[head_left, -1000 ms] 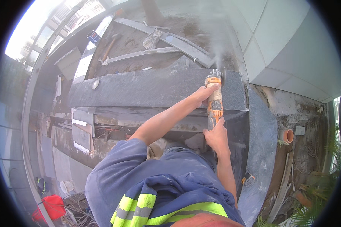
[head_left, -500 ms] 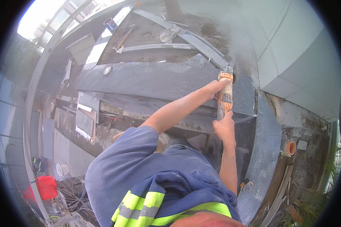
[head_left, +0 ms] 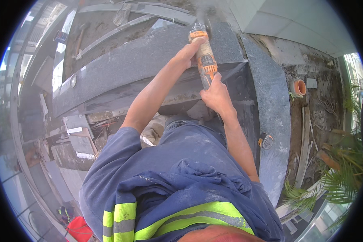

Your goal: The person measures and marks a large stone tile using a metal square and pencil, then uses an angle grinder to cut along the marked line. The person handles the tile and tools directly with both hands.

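Both hands are closed on an orange and grey angle grinder (head_left: 207, 60) that points away from me. My left hand (head_left: 190, 51) wraps round its front body, just behind the metal head. My right hand (head_left: 217, 94) grips the rear handle. At the far end, the grinder's disc (head_left: 208, 27) stands edge-on over the far side of a dark grey stone slab (head_left: 145, 58). Pale dust rises beyond it. Whether the disc touches the stone is hard to make out.
Another grey slab (head_left: 266, 76) runs along my right, with a tape measure (head_left: 265, 141) on it. Further right are an orange pipe end (head_left: 299, 87) and palm leaves (head_left: 343, 181). Long metal strips (head_left: 121, 30) and a hammer (head_left: 80, 39) lie beyond the slab; a pale wall (head_left: 294, 24) rises at far right.
The whole view has shifted, so the slab and grinder sit higher and further left in it. The grinder now slants up to the left. Both hands keep their hold.
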A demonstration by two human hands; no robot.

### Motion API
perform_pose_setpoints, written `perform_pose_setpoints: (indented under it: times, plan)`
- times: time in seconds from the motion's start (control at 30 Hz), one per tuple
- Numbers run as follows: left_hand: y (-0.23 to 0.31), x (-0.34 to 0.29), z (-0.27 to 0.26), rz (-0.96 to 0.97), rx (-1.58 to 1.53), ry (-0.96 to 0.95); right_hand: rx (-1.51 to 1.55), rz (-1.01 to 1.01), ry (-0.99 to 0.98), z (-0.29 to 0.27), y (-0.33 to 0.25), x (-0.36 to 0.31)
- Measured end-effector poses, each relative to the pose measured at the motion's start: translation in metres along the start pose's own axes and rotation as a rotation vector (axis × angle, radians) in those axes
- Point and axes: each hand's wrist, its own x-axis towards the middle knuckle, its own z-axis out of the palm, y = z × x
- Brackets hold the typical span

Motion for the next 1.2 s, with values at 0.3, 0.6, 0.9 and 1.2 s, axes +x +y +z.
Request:
perform_pose_setpoints:
  times: [0.3,0.6,0.9,1.2]
  plan:
    - [0.001,0.023,-0.002,0.006,0.038,0.115,0.027,-0.008,-0.013,-0.003,0.006,0.014]
    - [-0.002,0.047,-0.008,0.023,0.071,0.086,-0.021,-0.014,0.039,-0.001,0.002,0.032]
    - [0.006,0.022,-0.018,-0.001,0.056,0.078,-0.003,-0.012,-0.016,-0.002,-0.011,0.019]
    - [-0.015,0.01,-0.014,0.036,0.073,0.065,0.004,0.019,-0.003,-0.001,0.002,-0.014]
